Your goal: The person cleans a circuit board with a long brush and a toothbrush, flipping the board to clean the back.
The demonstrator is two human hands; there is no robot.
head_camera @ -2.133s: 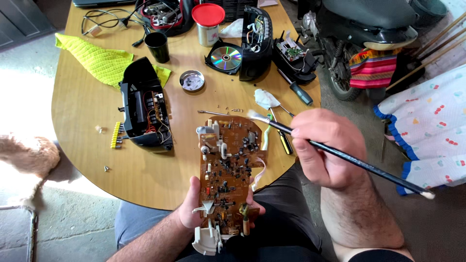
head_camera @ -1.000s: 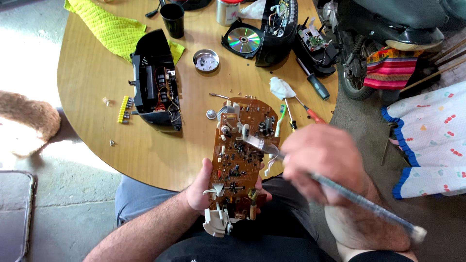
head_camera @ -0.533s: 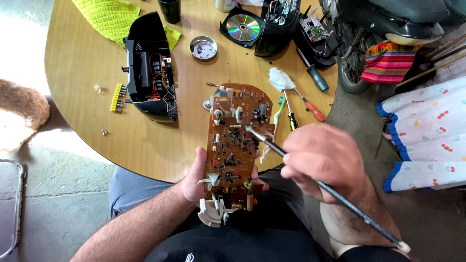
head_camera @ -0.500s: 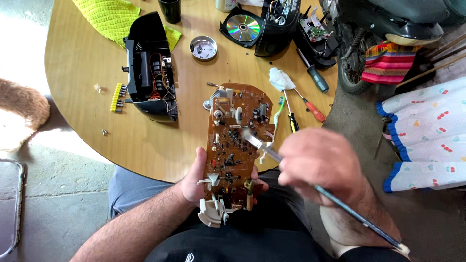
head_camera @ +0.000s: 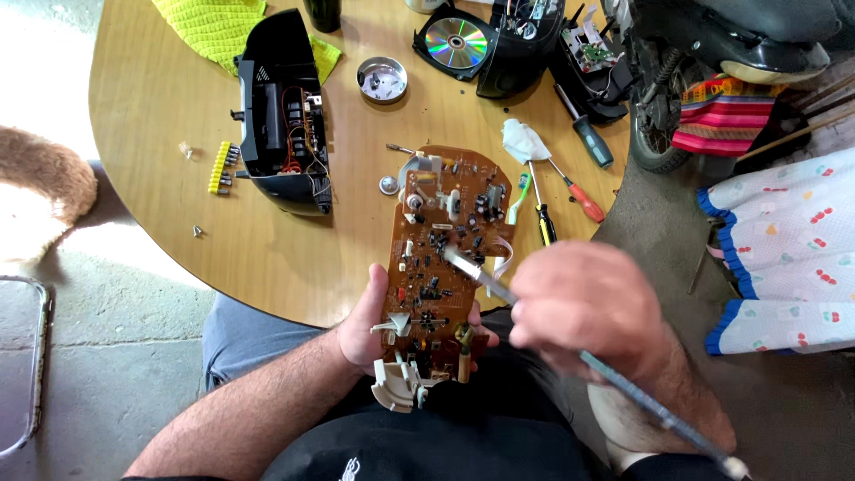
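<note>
Circuit board (head_camera: 441, 245) is gripped from below by curled left hand (head_camera: 367, 322); brush (head_camera: 552, 330) is pinched in right hand (head_camera: 588, 312), bristles touching board

The circuit board (head_camera: 443, 258) in the middle of the frame is matt brown laminate, studded with small dark plastic and dull metal parts, with off-white plastic pieces at its lower end. The brush (head_camera: 623, 383) at lower right has a smooth dark painted handle and a shiny metal ferrule. The surface (head_camera: 160, 107) is smooth, semi-gloss wood veneer. At upper left, the black casing (head_camera: 280, 107) is glossy plastic, beside rough yellow-green knitted cloth (head_camera: 214, 27). Near the top, the disc (head_camera: 457, 42) gleams mirror-like, and the small tin lid (head_camera: 383, 78) is bright metal.
</note>
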